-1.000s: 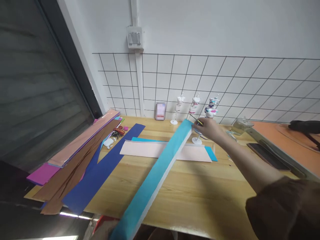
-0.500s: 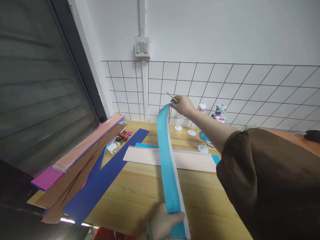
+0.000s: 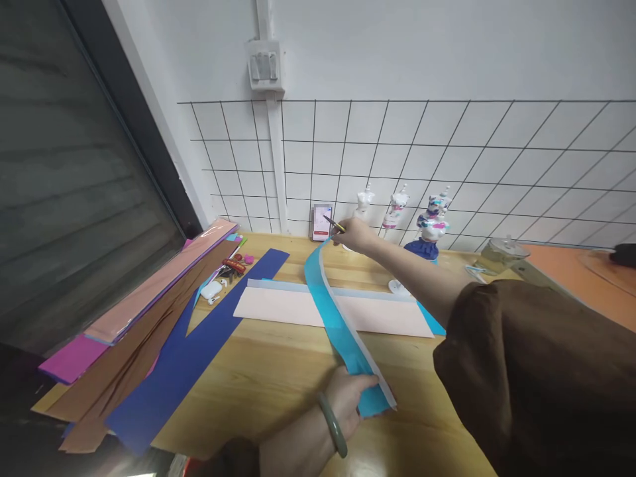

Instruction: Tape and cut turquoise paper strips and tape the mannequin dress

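Note:
A long bright blue strip of crepe-like paper (image 3: 334, 324) with a pale edge is stretched between my two hands, curving and twisting along its length. My left hand (image 3: 342, 396), with a green bangle (image 3: 332, 424) on the wrist, pinches its near end, thumb on top. The far end is in the fingers of my right hand (image 3: 358, 236). A slim pointed tool (image 3: 334, 223) with dark tips and a yellow part also sticks out of that hand; its exact kind is unclear. Beneath the strip, a pale pink paper strip (image 3: 278, 303) lies crosswise on the wooden table (image 3: 238, 371).
Dark blue paper (image 3: 199, 358), brown paper (image 3: 119, 371) and wrapped pink paper (image 3: 163, 278) lie left. Nearby are a white earphone case (image 3: 211, 290) and small tools. Along the wall stand a phone (image 3: 322, 228) and several small mannequins (image 3: 396, 209). A clear container (image 3: 504, 255) sits right.
The near end of the blue strip and my left hand have moved forward and right. My right hand appears lower in view, and the strip now bows more. The view has shifted, showing the phone.

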The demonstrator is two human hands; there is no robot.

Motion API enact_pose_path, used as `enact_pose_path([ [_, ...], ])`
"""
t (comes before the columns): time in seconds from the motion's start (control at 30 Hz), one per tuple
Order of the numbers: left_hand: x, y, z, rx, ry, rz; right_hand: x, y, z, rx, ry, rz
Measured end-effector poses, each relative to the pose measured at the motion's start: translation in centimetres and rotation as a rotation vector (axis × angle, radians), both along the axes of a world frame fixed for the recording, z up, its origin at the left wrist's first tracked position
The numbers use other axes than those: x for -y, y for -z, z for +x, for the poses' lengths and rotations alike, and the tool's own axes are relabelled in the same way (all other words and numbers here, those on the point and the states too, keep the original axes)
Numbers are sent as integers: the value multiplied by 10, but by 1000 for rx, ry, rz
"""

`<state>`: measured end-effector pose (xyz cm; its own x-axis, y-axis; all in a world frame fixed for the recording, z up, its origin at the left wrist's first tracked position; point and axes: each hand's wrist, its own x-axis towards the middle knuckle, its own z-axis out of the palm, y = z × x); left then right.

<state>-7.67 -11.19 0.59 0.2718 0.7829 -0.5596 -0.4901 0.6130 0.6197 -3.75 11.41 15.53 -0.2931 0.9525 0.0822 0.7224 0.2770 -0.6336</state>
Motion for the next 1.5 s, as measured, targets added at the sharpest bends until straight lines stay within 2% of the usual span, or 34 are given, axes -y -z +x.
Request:
enact_pose_path([
  [0.17,-1,-2,4,16,-51,-24,3,-13,-13,-177,-70,-159],
  [0.33,0,-3,4,8,-47,-11,5,-29,-23,-318,-135,-232],
  [0.67,1,7,11,43,-77,5,-3,-51,-41,-452,-229,-240],
  [0.83,-3,8,11,89,-62,25,0,-51,-47,-428,-219,-214],
  [0.97,-10,6,11,66,-71,-22,29,-35,-25,-239,-242,-199],
  [1.13,-26,-2,1,66,-45,27,96,4,48,-77,-208,-232],
  [1.3,-51,-1,-28,-164,-36,237,160,55,120,-71,-153,-474],
  [1.4,-60,4,-42,-345,-1,358,181,81,136,-23,-204,-559],
  [1.5,-62,10,-50,-429,57,427,184,97,131,-48,-332,-609],
])
